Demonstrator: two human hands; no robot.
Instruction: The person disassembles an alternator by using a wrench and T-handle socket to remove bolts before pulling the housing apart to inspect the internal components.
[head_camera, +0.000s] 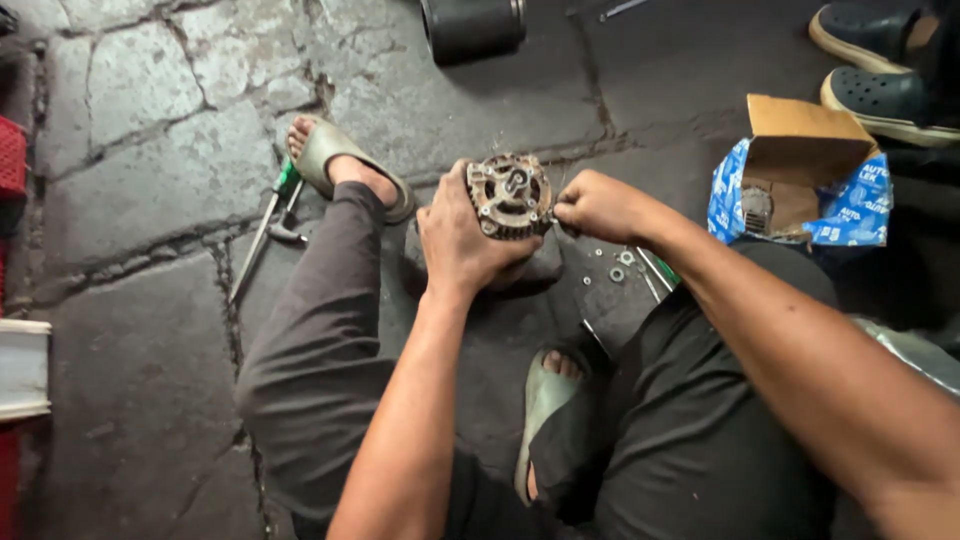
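Item: rusty round alternator (510, 195), held upright on the stone floor (150, 200) between my knees, my left hand (462, 240) clamped around its near side while my right hand (597, 205) pinches closed on a small fastener or tool tip at its right edge; which one, I cannot tell. Step, as I judge it: working a fastener at the housing rim. Next move calls for a steady left-hand brace and fine right-hand turning, keeping loose washers and nuts (618, 267) near.
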